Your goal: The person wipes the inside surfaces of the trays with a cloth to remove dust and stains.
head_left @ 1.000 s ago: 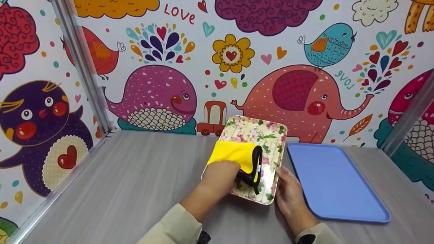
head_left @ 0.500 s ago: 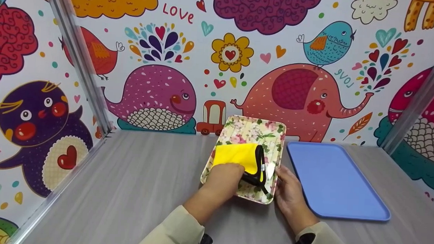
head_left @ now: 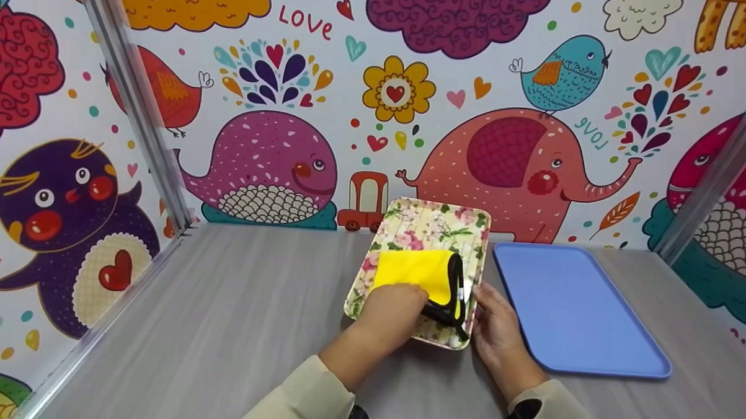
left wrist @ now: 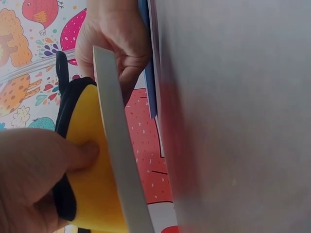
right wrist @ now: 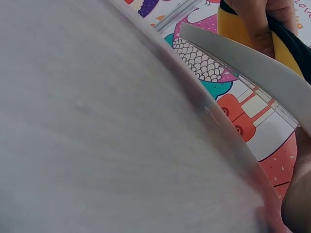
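Observation:
A floral-patterned tray (head_left: 437,227) is held up off the table, tilted toward the head camera. Its right edge is gripped by my right hand (head_left: 502,335), whose fingers go behind the tray out of sight. My left hand (head_left: 395,316) holds a folded yellow cloth (head_left: 417,270) with black edging against the tray's face. In the left wrist view the thumb presses on the yellow cloth (left wrist: 92,194), beside the tray's thin pale edge (left wrist: 121,145). The right wrist view catches the tray's rim (right wrist: 248,58) and part of my right hand (right wrist: 299,189).
A blue tray (head_left: 580,310) lies flat on the grey wood-grain table (head_left: 245,304), to the right of my right hand. Behind the table rises a wall with printed cartoon animals (head_left: 275,162), with metal posts (head_left: 147,115) at the corners.
The left hand and the yellow cloth have slid rightward and a little down across the floral tray. The right hand and the tray stay almost where they were.

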Available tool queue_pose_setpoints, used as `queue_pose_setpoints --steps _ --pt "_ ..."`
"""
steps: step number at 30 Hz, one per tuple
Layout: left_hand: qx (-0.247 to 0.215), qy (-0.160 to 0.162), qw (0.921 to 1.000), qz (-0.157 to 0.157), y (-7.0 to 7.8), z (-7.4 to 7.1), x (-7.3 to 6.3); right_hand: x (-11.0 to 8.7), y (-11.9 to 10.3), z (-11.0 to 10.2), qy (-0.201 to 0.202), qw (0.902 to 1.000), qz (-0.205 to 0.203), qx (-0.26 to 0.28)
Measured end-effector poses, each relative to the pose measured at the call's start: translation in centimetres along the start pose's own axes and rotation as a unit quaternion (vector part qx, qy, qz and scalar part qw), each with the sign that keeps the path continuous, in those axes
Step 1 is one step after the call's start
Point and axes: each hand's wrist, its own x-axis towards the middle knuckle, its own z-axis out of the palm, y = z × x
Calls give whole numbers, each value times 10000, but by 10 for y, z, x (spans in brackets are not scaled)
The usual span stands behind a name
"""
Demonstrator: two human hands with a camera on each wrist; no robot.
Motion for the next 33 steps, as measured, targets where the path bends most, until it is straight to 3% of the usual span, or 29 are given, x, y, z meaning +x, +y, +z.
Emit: queue_pose_setpoints --steps 7,17,24,33 --pt "52 178 9997 167 5 -1 -1 -1 -1 0 -36 9999 79 129" --pt "16 -129 9994 315 11 -3 -1 0 0 -1 -64 9998 66 201" --pt "137 15 9987 499 12 -6 -3 0 0 0 17 9998 65 167" --pt "87 -298 9981 539 10 -15 -5 0 -1 -1 -101 9996 56 240"
